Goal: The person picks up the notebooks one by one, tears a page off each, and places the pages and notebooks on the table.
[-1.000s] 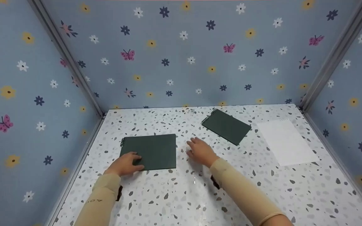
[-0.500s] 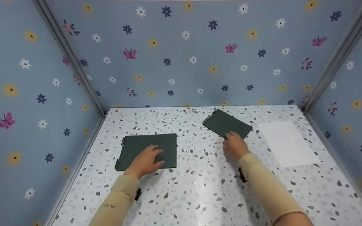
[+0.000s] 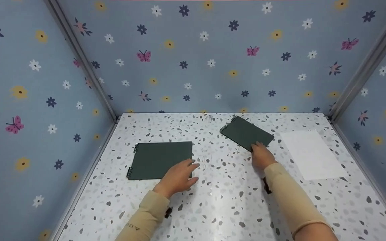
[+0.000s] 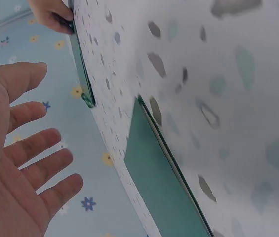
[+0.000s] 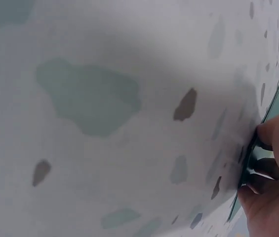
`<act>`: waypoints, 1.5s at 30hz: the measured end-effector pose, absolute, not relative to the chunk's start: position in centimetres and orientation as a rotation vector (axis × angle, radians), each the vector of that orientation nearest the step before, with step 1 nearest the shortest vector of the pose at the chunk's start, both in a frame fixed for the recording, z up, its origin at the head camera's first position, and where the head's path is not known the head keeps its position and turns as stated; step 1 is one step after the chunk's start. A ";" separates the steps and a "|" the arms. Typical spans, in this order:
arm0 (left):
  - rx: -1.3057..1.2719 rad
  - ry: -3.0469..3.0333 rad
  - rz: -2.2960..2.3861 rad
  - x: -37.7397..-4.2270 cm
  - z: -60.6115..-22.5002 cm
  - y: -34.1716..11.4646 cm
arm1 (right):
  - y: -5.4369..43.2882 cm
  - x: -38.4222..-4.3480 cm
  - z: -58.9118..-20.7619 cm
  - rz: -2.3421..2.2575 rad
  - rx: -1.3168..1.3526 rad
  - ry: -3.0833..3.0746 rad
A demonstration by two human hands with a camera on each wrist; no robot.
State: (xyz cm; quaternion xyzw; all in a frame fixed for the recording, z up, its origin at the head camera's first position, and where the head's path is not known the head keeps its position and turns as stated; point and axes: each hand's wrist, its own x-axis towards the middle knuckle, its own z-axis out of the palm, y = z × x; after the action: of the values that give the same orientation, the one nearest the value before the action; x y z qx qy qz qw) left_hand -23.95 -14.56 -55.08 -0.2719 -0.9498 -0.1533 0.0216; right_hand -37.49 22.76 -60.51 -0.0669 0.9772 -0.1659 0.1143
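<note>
Two dark green spiral notebooks lie on the speckled tabletop. My left hand (image 3: 178, 177) is over the near right part of the larger notebook (image 3: 156, 159), whose rings face left. In the left wrist view that hand (image 4: 18, 153) has its fingers spread and holds nothing, apart from the notebook (image 4: 164, 192). The smaller notebook (image 3: 243, 132) lies slanted further back, rings at its upper left. My right hand (image 3: 263, 156) pinches its near edge. In the right wrist view the fingers of this hand (image 5: 277, 173) curl at the cover's edge; part of the grip is hidden.
A white paper sheet (image 3: 313, 155) lies on the right, with small marks along its far edge. Blue flowered panels (image 3: 209, 50) stand behind and on both sides of the white speckled tabletop (image 3: 219, 207). Grey metal posts (image 3: 89, 67) mark the corners.
My right hand has moved right from the gap between the notebooks to the smaller one and now grips its edge. My left hand has slid rightward across the larger notebook and lifted off it.
</note>
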 end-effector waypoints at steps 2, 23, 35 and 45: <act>-0.884 -2.914 -0.432 -23.9 -55.1 -13.7 | 23.1 -37.4 -60.4 -0.489 -0.194 2.856; -0.851 -2.971 -0.434 -27.0 -56.4 -7.6 | 24.3 -32.3 -58.6 -0.465 -0.433 2.833; -0.888 -3.022 -0.328 -28.4 -57.7 -4.0 | 26.4 -27.9 -59.1 -0.481 -0.687 2.826; -0.965 -3.038 -0.164 -27.4 -58.8 -1.9 | 27.5 -24.7 -59.2 -0.451 -0.866 2.847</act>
State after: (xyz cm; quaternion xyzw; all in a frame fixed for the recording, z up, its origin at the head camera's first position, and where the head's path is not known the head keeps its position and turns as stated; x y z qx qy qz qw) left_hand -27.36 -1.88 -58.83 -0.3022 -0.9515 -0.0513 -0.0250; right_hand -24.68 27.46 -59.19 -0.2873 0.9438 -0.1494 0.0660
